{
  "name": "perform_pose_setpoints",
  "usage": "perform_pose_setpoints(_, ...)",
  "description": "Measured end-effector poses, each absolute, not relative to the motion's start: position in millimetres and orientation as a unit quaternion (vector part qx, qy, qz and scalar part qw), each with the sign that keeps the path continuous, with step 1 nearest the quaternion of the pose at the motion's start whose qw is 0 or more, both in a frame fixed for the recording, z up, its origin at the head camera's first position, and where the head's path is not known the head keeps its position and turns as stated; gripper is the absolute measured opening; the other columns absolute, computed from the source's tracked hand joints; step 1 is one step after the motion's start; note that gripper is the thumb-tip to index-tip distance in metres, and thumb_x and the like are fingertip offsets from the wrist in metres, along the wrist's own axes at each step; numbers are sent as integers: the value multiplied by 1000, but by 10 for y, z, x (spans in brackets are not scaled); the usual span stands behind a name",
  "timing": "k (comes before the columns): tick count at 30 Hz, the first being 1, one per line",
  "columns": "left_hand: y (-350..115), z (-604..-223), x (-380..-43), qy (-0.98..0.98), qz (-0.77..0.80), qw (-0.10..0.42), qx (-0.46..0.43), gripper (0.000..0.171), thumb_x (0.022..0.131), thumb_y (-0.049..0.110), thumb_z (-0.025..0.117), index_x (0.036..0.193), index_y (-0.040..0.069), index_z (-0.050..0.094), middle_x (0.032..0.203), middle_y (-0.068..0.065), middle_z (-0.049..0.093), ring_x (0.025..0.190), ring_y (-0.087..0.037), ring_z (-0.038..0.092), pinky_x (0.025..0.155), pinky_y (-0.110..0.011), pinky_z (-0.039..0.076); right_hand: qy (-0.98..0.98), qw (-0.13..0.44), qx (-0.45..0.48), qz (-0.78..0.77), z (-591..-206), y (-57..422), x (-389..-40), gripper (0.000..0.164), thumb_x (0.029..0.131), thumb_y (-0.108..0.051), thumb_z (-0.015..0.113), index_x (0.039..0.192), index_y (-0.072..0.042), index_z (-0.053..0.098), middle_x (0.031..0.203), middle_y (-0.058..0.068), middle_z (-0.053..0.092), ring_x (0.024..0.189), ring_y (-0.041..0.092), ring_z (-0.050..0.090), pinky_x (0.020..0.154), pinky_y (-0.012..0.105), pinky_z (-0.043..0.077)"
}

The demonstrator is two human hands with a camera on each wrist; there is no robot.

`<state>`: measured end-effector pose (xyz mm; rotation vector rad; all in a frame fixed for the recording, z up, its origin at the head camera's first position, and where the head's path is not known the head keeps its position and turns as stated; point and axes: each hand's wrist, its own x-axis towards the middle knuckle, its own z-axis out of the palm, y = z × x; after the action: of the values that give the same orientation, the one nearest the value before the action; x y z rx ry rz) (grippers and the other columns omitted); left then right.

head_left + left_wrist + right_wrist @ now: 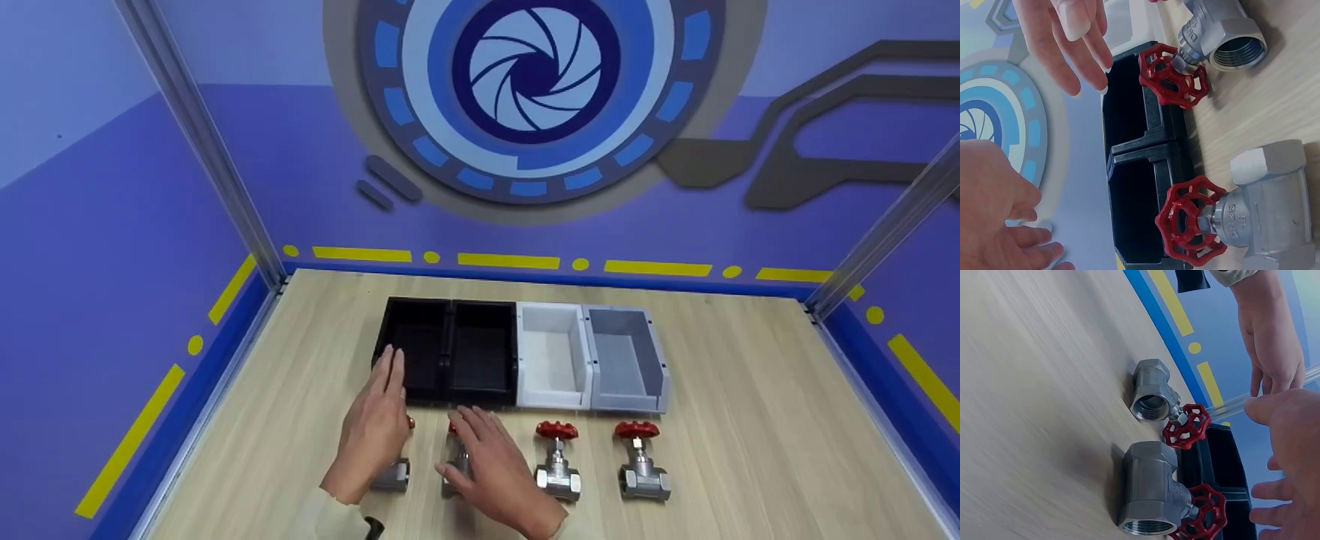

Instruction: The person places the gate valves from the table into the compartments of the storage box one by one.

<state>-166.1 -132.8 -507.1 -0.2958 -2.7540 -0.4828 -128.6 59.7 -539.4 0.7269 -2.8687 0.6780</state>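
My left hand (375,427), fingers straight and close together, hovers over the leftmost valve (396,477), hiding much of it. My right hand (499,465) partly covers the second valve (459,461) in the head view, its thumb apart from the fingers. Both wrist views show the two hands raised off these valves, holding nothing. Each valve has a silver threaded body and a red handwheel (1189,221). Farther right stand a third valve (557,476) and a fourth valve (642,480), handwheels toward the bins.
Behind the valves, a row of bins runs across the wooden table (750,390): two black bins (484,306), a white bin (553,401) and a grey bin (628,405). Printed panels with metal corner posts (202,142) enclose the table at the back and sides.
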Motion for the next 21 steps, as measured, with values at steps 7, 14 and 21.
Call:
perform_pose_setpoints(7,-1357,-5093,-1690,-970,-167,148,-91,55,100,13,51,151,4,31,157,-14,31,132,-29,49,90,-42,52,-943,40,243,221,-5391,540,-1283,70,91,-49,59,146,-9,41,147,12,47,139,30,41,115,48,31)
perform_pose_setpoints(14,-1392,-5112,-1717,-968,-165,163,-93,55,98,12,53,149,3,35,155,-15,34,128,-30,52,85,-42,53,-942,36,251,220,-5395,494,-1278,70,91,-49,59,146,-9,41,148,11,46,139,29,41,115,47,32)
perform_pose_setpoints(21,-1432,-5135,-1741,-967,-174,160,-90,54,99,12,51,149,2,35,155,-16,34,123,-31,56,79,-43,53,-937,60,271,211,-5433,438,-1265,66,91,-46,61,143,-9,44,144,12,49,134,29,46,112,46,37)
